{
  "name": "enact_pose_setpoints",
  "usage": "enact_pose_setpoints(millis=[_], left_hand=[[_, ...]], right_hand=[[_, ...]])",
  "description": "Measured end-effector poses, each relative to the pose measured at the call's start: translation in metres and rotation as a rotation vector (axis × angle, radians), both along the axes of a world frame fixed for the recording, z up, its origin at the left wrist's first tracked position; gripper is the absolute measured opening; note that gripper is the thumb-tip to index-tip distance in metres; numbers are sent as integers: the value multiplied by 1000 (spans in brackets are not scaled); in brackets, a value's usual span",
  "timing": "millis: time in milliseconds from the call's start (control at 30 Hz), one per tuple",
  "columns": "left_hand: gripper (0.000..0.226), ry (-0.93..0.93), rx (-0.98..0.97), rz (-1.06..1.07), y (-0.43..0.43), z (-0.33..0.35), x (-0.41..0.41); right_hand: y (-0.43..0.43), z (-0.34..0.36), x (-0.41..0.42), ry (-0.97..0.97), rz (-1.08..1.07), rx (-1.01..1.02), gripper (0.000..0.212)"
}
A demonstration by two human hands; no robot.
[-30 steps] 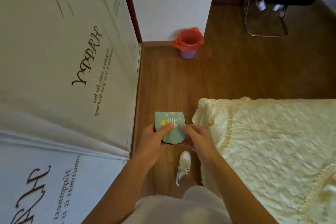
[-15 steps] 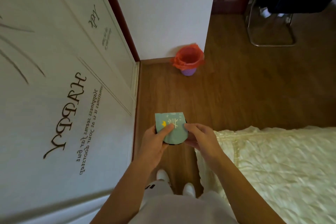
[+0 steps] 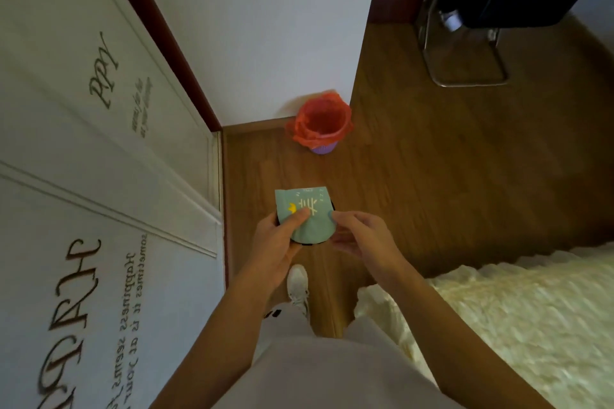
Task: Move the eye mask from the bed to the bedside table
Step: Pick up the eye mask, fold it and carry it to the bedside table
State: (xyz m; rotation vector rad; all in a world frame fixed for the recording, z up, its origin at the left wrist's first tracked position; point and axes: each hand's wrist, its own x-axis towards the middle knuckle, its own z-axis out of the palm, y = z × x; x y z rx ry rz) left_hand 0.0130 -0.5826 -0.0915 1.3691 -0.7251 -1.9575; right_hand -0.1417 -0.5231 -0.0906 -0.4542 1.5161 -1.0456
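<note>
A small bin (image 3: 321, 129) stands on the wooden floor (image 3: 432, 192) just beside the white wall (image 3: 265, 26); its body is purple and a red bag lines it and folds out over the rim. What lies inside the bag cannot be made out. The eye mask (image 3: 307, 216), a teal folded piece with a yellow moon and pale marks on its face and a dark edge showing beneath, is held in the air over the floor, in front of the person's body and clear of the bed (image 3: 515, 325). The left hand (image 3: 277, 242) grips it from the left, thumb pressed on the teal face and fingers curled under. The right hand (image 3: 362, 239) is at the mask's right edge, fingers bent with the tips touching that edge; a firm grip on that side cannot be confirmed. To the left runs a white wardrobe (image 3: 99, 176) with script lettering on its doors. The bed, covered in a cream quilted spread, fills the lower right, with a strip of floor between it and the wardrobe. One white shoe (image 3: 298, 285) shows on that strip below the hands. At upper right a metal chair frame (image 3: 465, 53) stands on the floor, well apart from the bin.
</note>
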Motion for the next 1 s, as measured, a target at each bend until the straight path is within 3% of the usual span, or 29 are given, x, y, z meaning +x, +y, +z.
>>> enact_pose_setpoints(millis=[200, 467, 733, 1000], left_hand=[[35, 15, -22, -122, -105, 12, -26], [29, 14, -1, -337, -180, 18, -109], [27, 27, -1, -569, -219, 18, -257], [31, 6, 43, -771, -229, 24, -450]], right_hand=[[-82, 11, -18, 21, -95, 3, 23], [-130, 13, -85, -8, -290, 15, 29], [-145, 5, -197, -17, -522, 4, 28], [-137, 16, -362, -3, -726, 3, 24]])
